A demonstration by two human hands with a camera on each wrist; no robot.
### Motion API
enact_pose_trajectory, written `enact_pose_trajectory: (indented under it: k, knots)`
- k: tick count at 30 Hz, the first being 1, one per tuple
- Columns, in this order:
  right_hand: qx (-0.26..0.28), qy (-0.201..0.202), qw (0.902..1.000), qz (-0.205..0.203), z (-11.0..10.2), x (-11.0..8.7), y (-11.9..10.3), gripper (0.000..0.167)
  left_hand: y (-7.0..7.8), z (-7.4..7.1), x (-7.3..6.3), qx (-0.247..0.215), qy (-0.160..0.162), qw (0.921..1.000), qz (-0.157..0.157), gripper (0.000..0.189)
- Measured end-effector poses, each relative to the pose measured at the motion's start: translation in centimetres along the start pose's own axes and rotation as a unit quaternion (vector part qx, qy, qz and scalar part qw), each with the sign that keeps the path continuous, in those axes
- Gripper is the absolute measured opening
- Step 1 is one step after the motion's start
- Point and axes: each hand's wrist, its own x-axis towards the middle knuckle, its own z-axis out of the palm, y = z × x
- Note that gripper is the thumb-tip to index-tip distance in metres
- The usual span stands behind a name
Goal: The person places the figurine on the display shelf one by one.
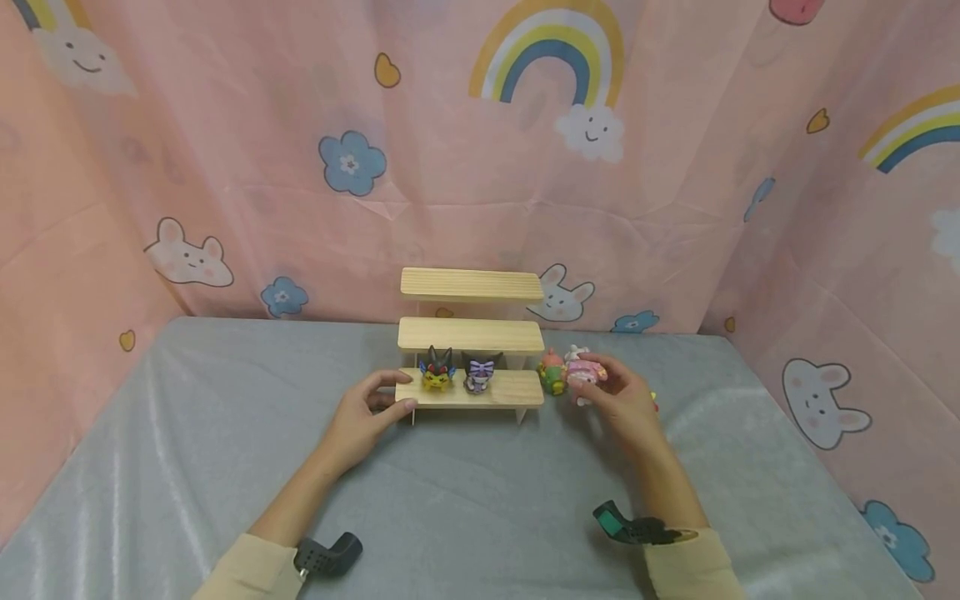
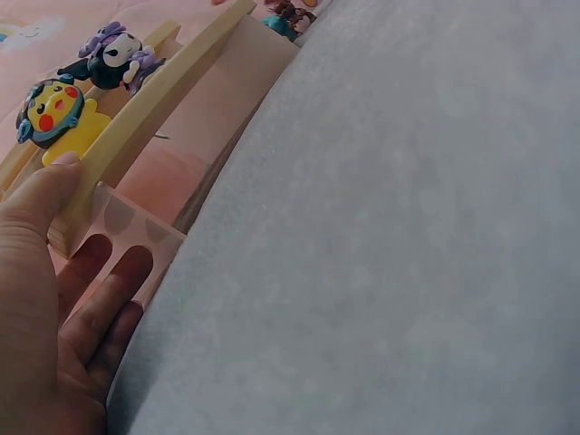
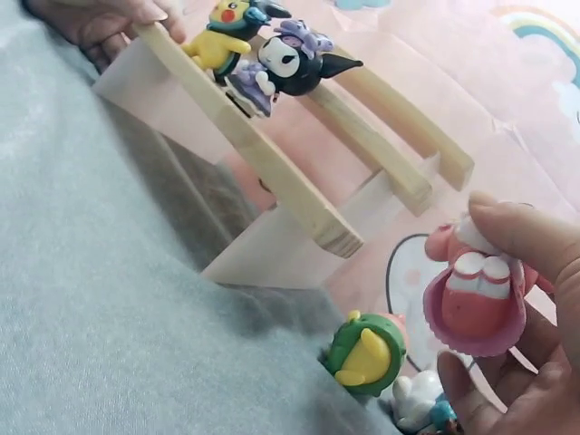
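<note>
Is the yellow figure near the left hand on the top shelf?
No, the yellow figure stands on the lowest shelf, beside the purple-bowed figure.

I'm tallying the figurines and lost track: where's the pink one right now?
In the head view, the pink figurine is held by the right hand, just right of the wooden shelf's lowest tier and beside the green figurine.

Stand: pale wood, straight grain. Hooded figurine: yellow, red cheeks, dark hood, blue trim. Bow-wearing figurine: black and purple, white face. Frilled figurine: pink and white. Rounded figurine: green, yellow patch. Table: grey cloth. Backdrop: pink, printed with rainbows, blue flowers, white rabbits.
</note>
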Motion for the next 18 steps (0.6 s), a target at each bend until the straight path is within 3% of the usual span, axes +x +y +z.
enact_pose_trajectory:
  k: [6,13,18]
  knots:
    - [0.0,0.012,0.9997,-0.019,0.0,-0.1,-0.2,0.053,0.0,0.0,0.0,0.002,0.0,1.0,-0.002,0.037]
    - [-0.008,0.02,0.9997,-0.008,0.3,-0.6,-0.9,0.055,0.0,-0.1,0.0,0.004,-0.001,1.0,0.0,0.037]
    - [-0.022,0.01,0.9985,-0.049,1.1,-0.6,-0.9,0.05,-0.1,-0.1,0.1,0.001,-0.002,1.0,0.003,0.037]
